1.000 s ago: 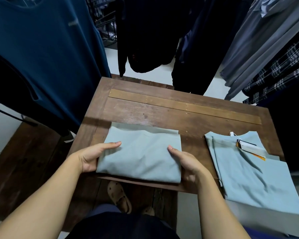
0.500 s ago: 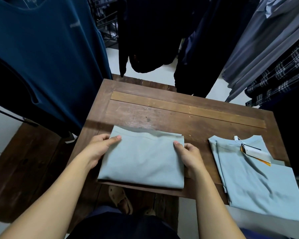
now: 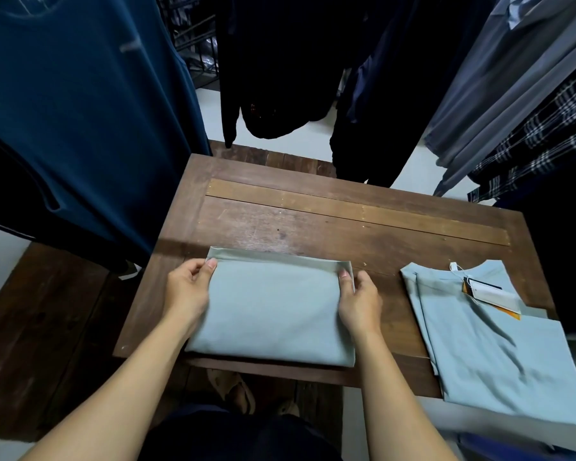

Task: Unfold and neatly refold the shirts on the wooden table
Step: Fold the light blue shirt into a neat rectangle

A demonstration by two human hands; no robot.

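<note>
A pale blue-green shirt, folded into a rectangle, lies at the near edge of the wooden table. My left hand pinches its far left corner, thumb on top. My right hand pinches the far right corner the same way. Both far corners are lifted slightly, showing the layers underneath. A second shirt of the same colour lies flat at the table's right, neckline away from me, with a white and orange tag near the collar. Its lower part hangs past the table edge.
Hanging clothes surround the table: a teal top at left, dark garments behind, grey and plaid shirts at right. A dark wooden bench sits at lower left. My sandalled foot shows under the near table edge.
Both hands slid along the folded shirt's sides from its near half to its far corners and now pinch them. The far edge has lifted a little.
</note>
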